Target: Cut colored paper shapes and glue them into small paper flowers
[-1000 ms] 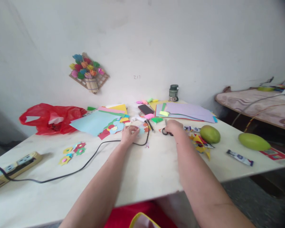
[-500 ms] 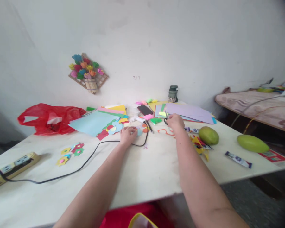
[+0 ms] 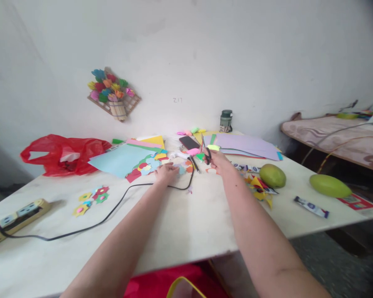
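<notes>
My right hand [image 3: 217,160] is closed round the black handles of scissors [image 3: 207,155], whose blades point up and away from me. At the middle of the table, my left hand [image 3: 167,172] lies low beside small light-blue paper pieces [image 3: 180,169]; its fingers are close together, and whether anything is under them is hidden. A glue gun [image 3: 180,155], white with a black cord, lies just beyond that hand. Between the two hands rests a black pen [image 3: 194,164]. Orange paper scraps [image 3: 211,170] are near my right hand.
Paper flowers [image 3: 93,200], a black cord [image 3: 124,198] and a power strip [image 3: 17,219] lie left, below a red bag [image 3: 65,155]. Behind are a phone [image 3: 189,143] and a jar [image 3: 226,121]. Two green fruits [image 3: 272,176] and a tube [image 3: 311,207] lie right.
My right hand has moved left and lifted the scissors, which now stand with their blades up near the phone. My left hand has shifted slightly left, baring more light-blue paper.
</notes>
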{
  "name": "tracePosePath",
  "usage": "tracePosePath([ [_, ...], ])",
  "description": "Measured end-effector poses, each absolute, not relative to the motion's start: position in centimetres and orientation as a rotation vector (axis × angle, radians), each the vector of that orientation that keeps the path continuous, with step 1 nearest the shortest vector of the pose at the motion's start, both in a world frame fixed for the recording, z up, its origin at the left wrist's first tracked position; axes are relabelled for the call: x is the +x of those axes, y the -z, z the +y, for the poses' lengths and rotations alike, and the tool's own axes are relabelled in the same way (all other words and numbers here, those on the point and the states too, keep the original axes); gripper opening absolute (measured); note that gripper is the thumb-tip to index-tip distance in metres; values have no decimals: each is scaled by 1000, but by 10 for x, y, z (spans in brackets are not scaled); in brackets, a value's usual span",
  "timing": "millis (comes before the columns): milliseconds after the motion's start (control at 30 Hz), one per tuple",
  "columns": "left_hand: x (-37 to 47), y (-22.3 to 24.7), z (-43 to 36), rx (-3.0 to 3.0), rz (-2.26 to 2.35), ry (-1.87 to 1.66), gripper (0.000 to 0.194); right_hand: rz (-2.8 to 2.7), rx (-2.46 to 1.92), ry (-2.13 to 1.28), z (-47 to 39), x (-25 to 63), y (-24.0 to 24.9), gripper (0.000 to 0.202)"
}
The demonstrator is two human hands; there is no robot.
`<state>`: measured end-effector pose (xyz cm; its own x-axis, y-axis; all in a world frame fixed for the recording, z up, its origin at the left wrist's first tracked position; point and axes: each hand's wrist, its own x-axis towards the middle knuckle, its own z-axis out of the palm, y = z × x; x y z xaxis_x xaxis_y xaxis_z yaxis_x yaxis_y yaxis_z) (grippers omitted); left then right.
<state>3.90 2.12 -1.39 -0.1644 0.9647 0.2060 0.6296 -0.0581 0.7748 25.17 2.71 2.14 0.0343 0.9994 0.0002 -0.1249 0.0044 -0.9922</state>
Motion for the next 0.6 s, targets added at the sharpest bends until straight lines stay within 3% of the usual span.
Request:
tracePosePath([
  [167,45,13,24,1771,1880,-1071,10,-1181,-1208,-1256,28,244,-15,27],
  [300,48,6,30,1832,1973,-1089,31,-1178,-1231,-1250,28,238,-12,24],
  [467,58,-3,51,1634,1682,-1278,49,-1226,-1280,-1266,32,224,-15,27],
  [600,71,-5,73,1289,1431,-1441,49,-1297,-1383,-1178,49,208,-24,34],
])
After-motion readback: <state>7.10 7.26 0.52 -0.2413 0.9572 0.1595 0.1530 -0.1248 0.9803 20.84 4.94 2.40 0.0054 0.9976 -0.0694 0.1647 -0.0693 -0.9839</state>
